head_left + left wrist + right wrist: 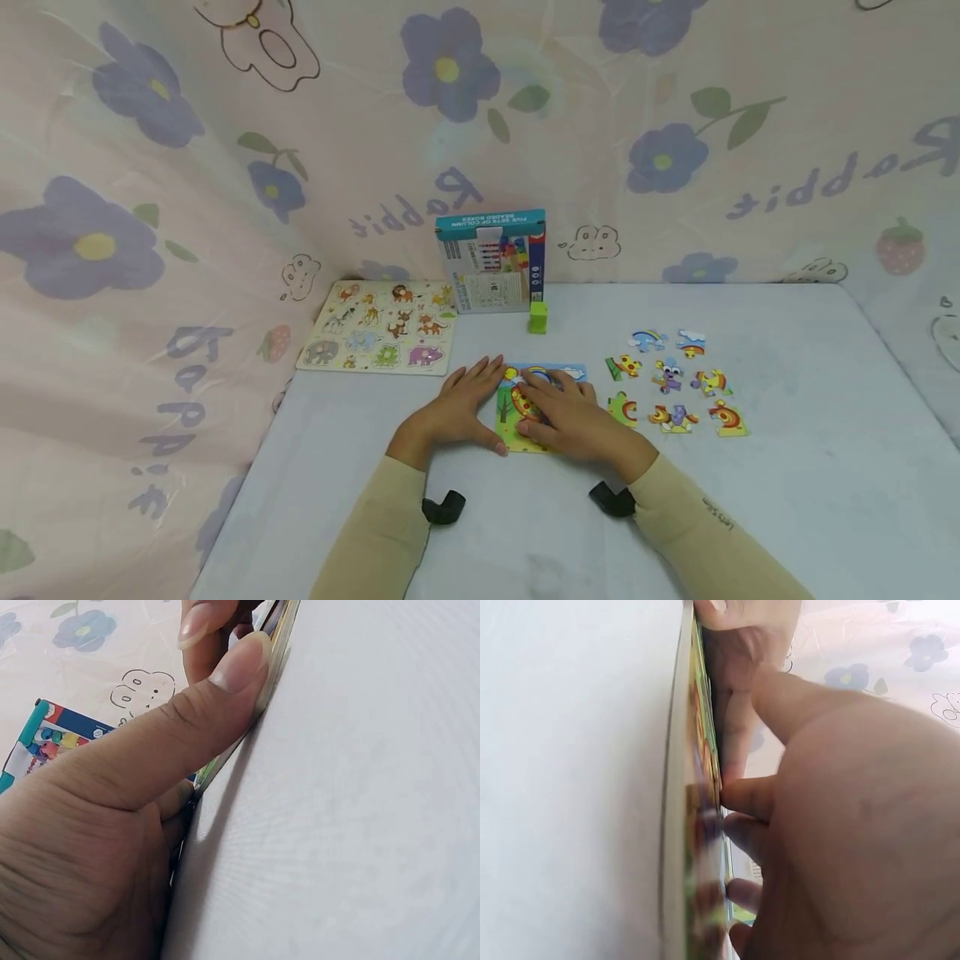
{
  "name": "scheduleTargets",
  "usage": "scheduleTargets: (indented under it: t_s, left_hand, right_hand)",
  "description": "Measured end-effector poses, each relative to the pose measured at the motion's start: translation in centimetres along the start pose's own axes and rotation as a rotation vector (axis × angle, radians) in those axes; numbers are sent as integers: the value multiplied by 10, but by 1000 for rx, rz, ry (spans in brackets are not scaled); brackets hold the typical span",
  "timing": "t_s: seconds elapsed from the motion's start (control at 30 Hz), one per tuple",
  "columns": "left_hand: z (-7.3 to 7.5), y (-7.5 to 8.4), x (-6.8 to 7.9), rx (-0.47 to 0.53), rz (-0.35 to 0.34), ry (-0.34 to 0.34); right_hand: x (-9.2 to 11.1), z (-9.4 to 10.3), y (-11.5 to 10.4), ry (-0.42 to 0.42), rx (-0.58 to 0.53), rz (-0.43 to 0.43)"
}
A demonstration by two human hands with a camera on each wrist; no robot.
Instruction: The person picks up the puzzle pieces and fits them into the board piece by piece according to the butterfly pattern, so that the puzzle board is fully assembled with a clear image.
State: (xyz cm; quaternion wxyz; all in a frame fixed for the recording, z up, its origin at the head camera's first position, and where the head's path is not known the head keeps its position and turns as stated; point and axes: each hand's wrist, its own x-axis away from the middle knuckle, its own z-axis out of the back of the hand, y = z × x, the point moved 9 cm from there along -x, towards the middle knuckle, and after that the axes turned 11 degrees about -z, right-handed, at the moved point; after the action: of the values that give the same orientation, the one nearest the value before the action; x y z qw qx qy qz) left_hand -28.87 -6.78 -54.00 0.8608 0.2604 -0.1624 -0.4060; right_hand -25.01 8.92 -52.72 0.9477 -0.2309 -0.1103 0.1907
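A small puzzle board (525, 444) with a bright cartoon picture lies flat on the table. Along its left side rests my left hand (463, 408), fingers stretched toward the back edge and thumb against the front left part. In the left wrist view that thumb (240, 667) touches the board's edge. My right hand (573, 421) lies over the board's middle and right, its fingertips on the picture; in the right wrist view the fingers (750, 796) press down on the board's face. The picture under the right palm is hidden.
Several loose puzzle pieces (667, 375) lie to the right of the board. An animal puzzle board (375, 329) sits at the back left. A box (491, 271) stands behind, with a green block (537, 318) before it. A patterned curtain (525, 150) hangs behind the table.
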Motion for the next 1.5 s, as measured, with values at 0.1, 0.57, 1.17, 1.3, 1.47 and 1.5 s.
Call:
scheduleTargets:
  t_s: [0.1,0.57,1.17,1.3,1.47,1.5]
  left_hand:
    - [1,1,-1,-4,0,0]
    - [1,-2,-1,4,-2,3]
    - [2,4,0,11,20,17]
    - [2,5,1,17,17,22]
    - [2,4,1,22,23,12]
    - [1,5,1,22,19,12]
  right_hand:
    - [0,1,0,17,-5,5]
    - [-4,6,9,25,-40,-8]
    - [17,62,54,144,-627,-74]
    - [24,80,68,195,-697,-76]
    - [33,100,88,250,-787,-70]
    - [35,104,93,264,-800,-70]
